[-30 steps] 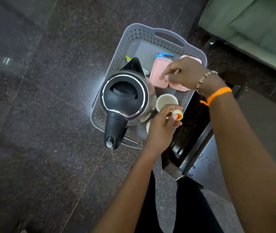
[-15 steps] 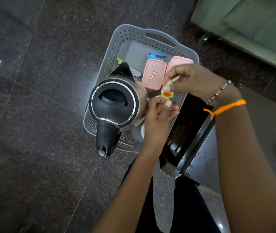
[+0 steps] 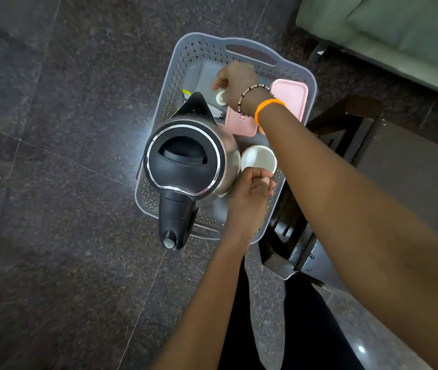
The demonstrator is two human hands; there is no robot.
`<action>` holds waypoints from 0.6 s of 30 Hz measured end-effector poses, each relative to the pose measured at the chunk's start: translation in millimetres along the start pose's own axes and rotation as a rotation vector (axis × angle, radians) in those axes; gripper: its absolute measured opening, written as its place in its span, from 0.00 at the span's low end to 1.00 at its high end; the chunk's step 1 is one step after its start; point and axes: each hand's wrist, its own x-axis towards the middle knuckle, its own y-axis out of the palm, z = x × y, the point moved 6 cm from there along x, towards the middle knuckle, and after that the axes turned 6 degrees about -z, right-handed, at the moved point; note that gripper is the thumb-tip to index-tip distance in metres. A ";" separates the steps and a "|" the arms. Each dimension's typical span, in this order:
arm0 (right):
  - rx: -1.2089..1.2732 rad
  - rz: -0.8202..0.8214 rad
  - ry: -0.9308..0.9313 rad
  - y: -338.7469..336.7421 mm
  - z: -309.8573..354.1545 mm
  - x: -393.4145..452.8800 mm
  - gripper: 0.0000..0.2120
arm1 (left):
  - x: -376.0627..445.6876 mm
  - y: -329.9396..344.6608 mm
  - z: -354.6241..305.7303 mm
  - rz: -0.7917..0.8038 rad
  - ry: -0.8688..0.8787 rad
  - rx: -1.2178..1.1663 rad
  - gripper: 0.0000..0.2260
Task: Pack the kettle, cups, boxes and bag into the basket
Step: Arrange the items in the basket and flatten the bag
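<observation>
Left hand [image 3: 250, 186], emptied of the small round item, now loosely curled beside white round cup [image 3: 258, 158]. Right hand [image 3: 235, 85] has carried it farther, fingers pinching it over grey perforated plastic basket [image 3: 186, 65], behind steel-and-black kettle [image 3: 188, 161].

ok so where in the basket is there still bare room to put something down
Bare floor shows at the basket's far left corner, between the perforated wall, the kettle spout and the right hand, which holds a small white thing there. A thin strip lies near the kettle handle. Crowded on the right: pink boxes, cup, left hand.
</observation>
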 end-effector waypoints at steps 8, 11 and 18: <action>0.365 -0.198 0.080 -58.3 -32.3 -99.7 0.14 | -10.2 7.7 0.0 0.039 0.048 0.048 0.13; 0.537 -0.193 0.202 -59.2 -72.1 -157.5 0.10 | -19.7 15.5 3.8 0.021 0.071 0.118 0.12; 0.836 -0.238 0.560 -42.2 -218.5 -302.4 0.08 | -76.7 92.6 50.1 0.151 0.098 0.415 0.12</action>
